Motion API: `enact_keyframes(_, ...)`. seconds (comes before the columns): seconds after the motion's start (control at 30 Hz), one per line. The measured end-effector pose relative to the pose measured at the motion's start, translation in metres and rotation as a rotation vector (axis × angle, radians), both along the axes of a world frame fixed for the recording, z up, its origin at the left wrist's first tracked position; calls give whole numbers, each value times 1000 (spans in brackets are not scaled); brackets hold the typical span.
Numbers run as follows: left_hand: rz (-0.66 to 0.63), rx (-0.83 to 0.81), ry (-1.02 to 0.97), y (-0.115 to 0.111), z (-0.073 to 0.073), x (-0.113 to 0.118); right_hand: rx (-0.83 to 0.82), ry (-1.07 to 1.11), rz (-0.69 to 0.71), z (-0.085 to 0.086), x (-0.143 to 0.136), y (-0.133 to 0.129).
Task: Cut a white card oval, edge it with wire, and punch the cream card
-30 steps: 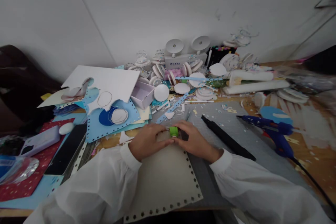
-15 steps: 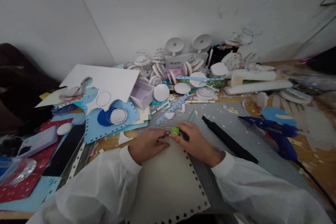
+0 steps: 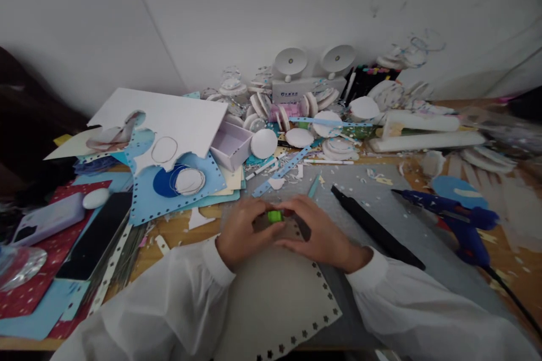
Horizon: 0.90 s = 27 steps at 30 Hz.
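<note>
A small green craft punch [image 3: 275, 216] sits at the far edge of a pale sheet of paper [image 3: 275, 293], with star-shaped holes along the sheet's right and near edges. My left hand [image 3: 243, 231] closes on the punch from the left, its thumb lying across the paper in front. From the right, my right hand [image 3: 324, 231] curls round the same punch, fingertips on its far side and thumb low over the sheet. My fingers hide much of the punch and the paper's far edge.
On the right lie a black pen-shaped tool [image 3: 376, 225] and a blue glue gun [image 3: 449, 214] with its cord. Cut white board [image 3: 169, 118], a lilac box [image 3: 232, 144] and white discs [image 3: 265, 143] crowd the back. Two phones, one a black phone [image 3: 97, 237], are at left.
Both hands have drawn closer together round the punch, the right thumb now lower over the paper. The punch looks turned and slightly shifted left. The view has also shifted a little.
</note>
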<state>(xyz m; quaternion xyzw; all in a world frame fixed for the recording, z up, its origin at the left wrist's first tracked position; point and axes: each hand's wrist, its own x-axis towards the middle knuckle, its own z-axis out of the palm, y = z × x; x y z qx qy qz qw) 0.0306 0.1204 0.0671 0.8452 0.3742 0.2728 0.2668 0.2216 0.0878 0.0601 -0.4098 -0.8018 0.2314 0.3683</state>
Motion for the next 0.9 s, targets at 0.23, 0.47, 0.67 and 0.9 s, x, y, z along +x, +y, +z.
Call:
enact_keyframes(0.23,-70,-42,-122,-4,-6,-12,119,-178,-436,0,13,9)
enact_keyframes(0.47,-114,-71,-115,-9,-3,-13,-4,-482,-517,-12,19,13)
enact_keyframes(0.67,-143,-30,-70,-9,-4,-12,-19,-511,-519,-11,20,11)
enact_keyframes(0.9,-192,17,17,-8,-5,-14,87,-314,-542,-3,18,9)
